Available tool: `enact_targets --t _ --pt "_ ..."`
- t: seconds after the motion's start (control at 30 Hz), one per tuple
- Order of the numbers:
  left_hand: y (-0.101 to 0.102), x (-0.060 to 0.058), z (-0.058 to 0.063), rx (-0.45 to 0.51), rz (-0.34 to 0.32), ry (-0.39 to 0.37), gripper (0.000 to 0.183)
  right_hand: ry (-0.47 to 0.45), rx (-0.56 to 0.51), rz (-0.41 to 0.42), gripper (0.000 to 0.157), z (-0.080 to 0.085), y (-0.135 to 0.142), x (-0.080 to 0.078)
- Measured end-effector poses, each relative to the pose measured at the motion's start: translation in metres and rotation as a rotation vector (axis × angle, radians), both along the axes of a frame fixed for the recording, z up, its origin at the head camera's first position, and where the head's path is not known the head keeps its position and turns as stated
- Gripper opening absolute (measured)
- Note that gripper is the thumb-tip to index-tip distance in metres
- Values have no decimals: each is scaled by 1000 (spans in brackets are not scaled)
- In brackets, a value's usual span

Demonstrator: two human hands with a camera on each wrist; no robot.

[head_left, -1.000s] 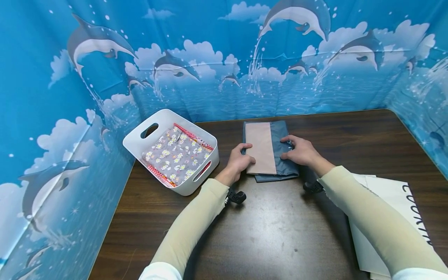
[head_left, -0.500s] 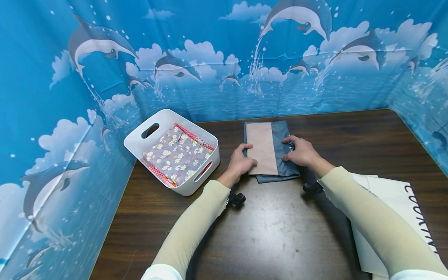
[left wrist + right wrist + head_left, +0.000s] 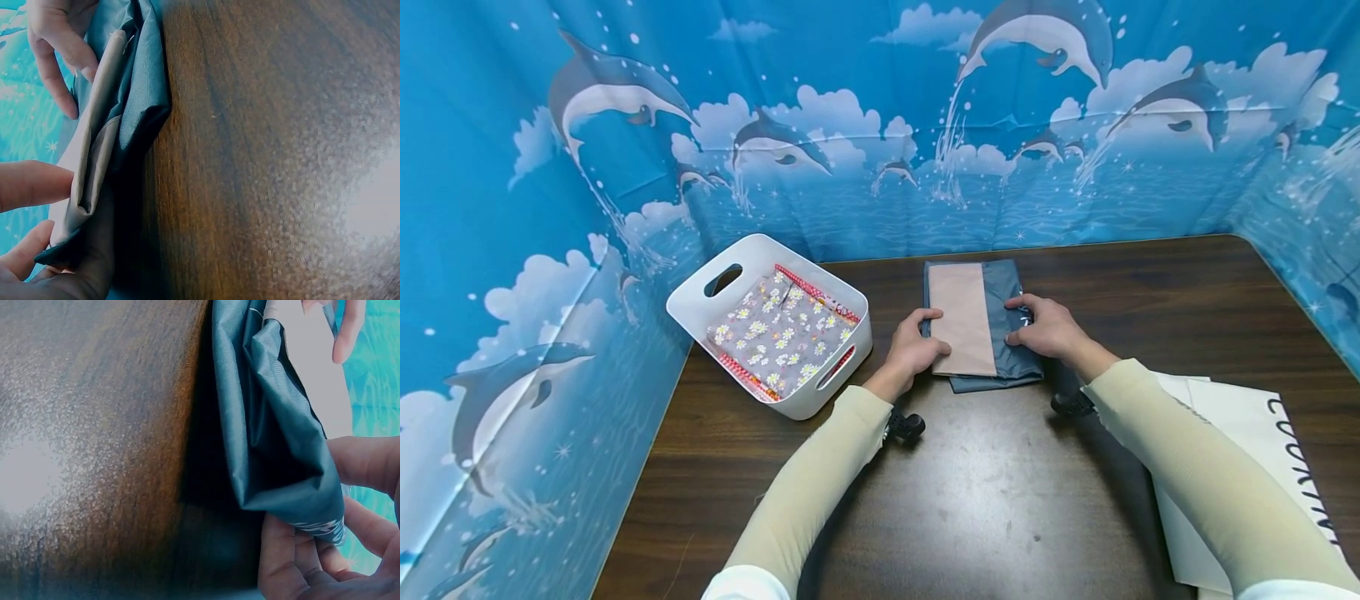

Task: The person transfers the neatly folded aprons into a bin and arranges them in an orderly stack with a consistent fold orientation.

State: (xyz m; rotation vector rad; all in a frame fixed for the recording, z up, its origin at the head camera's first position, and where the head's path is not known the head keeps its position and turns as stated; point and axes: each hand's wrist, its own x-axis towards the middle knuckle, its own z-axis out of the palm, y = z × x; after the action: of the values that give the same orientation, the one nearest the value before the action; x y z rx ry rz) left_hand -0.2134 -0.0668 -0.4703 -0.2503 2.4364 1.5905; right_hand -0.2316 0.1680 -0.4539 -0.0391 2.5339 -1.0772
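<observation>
A folded cloth [image 3: 961, 321], slate blue with a wide beige panel on top, lies on the table between both hands. At its left edge my left hand [image 3: 912, 352] grips the folded layers, thumb on the beige panel and other fingers at the side and beneath. My right hand [image 3: 1047, 327] grips the blue right edge in the same way, near some white print. Seen from the left wrist, the stacked beige and blue folds [image 3: 103, 144] show edge-on. In the right wrist view the blue fold [image 3: 281, 462] sags open in loops, with fingers [image 3: 281, 556] under it.
A white handled basket [image 3: 842, 367] on the left holds a grey daisy-patterned cloth [image 3: 778, 333] with red trim. White folded sheets [image 3: 1232, 408] with black lettering lie at the right, partly under the right forearm. A dolphin-print curtain [image 3: 850, 183] borders the dark wooden table [image 3: 970, 483].
My left thumb has shifted slightly right on the beige panel since a second ago. Both hands keep their hold, and the cloth stays practically in place.
</observation>
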Motion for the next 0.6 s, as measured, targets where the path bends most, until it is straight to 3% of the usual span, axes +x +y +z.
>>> enact_targets --t 0.33,0.6 --pt "0 0 0 -3 10 3 61 -57 -90 22 75 -2 13 0" --pt "2 0 0 -21 10 1 62 -74 -121 -2 66 -3 14 2"
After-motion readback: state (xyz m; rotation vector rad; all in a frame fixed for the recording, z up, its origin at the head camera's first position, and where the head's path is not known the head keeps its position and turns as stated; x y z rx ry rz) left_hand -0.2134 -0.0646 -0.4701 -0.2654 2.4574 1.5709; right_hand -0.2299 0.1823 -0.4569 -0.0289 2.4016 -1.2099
